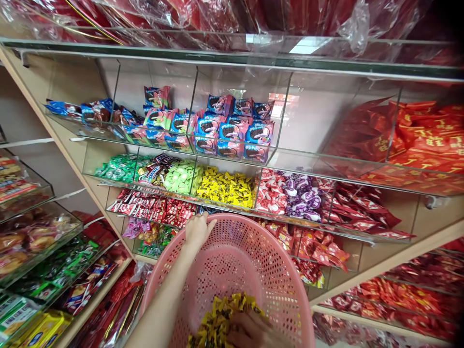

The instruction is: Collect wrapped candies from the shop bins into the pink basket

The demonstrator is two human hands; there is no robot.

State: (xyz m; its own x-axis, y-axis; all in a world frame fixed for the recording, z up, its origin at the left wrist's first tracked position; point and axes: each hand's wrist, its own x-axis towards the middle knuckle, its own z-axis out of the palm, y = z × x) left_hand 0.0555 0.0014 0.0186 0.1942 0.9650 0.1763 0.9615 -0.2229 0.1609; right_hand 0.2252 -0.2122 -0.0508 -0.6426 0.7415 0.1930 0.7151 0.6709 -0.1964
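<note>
1. Fingers of the right hand (253,329), blurred at the bottom centre of the frame, dip bent into a heap of yellow candies (209,325); whether they are clenched on any or only touching them cannot be told
2. The candies lie loose, partly beneath that hand and partly to its left in the frame, inside a pink basket (281,270) whose near side runs out of the picture at the bottom
3. At the centre of the frame, the left hand (196,233) grasps the basket's far rim, thumb along the top edge and fingers over the outer side, its bare forearm slanting in from the bottom left
4. Step in hand, by appearances: one hand works among the candies while the other steadies the basket
5. The next move, in judgement, calls for the right fingers to gather under a portion rather than press down on it, with a firm left hold so the basket does not tip
6. Beyond the rim, mid-frame, glass-fronted shelves (232,60) show a yellow pile (228,189) in similar-looking wrappers, with green sweets (181,177) just beside it on the left, and red-and-white sweets (270,194) then purple sweets (304,195) on the right
7. Higher up, cookie packs (231,129) stand stacked at upper centre, while red bags (431,133) fill the upper right
</note>
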